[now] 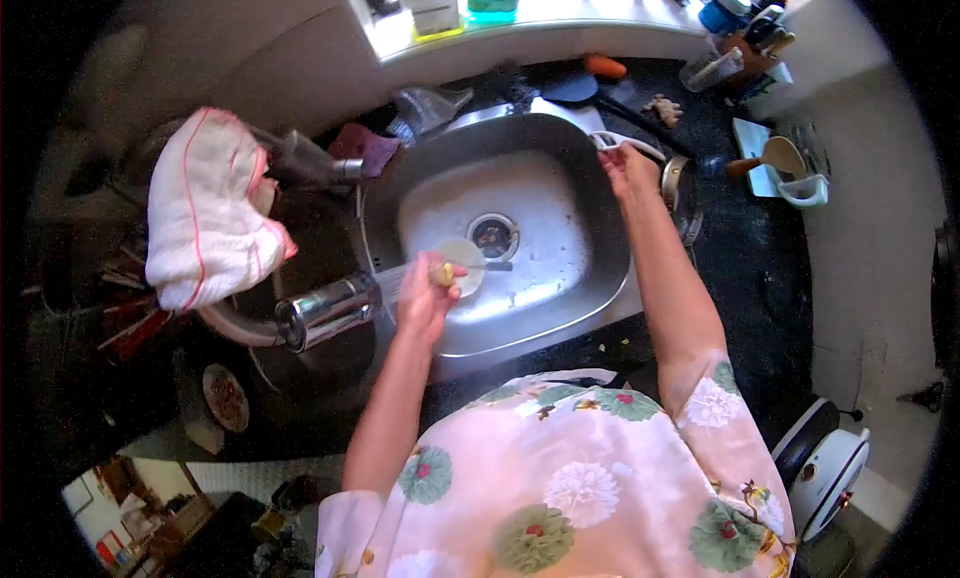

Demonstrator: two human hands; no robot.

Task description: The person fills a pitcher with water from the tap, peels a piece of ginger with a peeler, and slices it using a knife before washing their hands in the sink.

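Note:
My left hand (pixel 428 296) is over the lower left of the steel sink (pixel 500 335), with its fingers closed around a small yellowish piece (pixel 445 273), whose kind I cannot make out. Beside it, the chrome faucet (pixel 330 313) points its spout toward the hand, and a pale stream of water appears to run onto it. A whitish round patch lies in the basin just past the fingers. At the sink's upper right rim, the fingers of my right hand (pixel 630 170) are closed on a white looped object (pixel 615 140), partly hidden by the hand.
A white cloth with red stripes (pixel 205 213) hangs left of the sink. Behind the sink lie a black spatula (pixel 575 90), a carrot (pixel 604 67) and a piece of ginger (pixel 663 109). A steel pot (pixel 678 190) stands right, near my forearm. Bottles line the windowsill.

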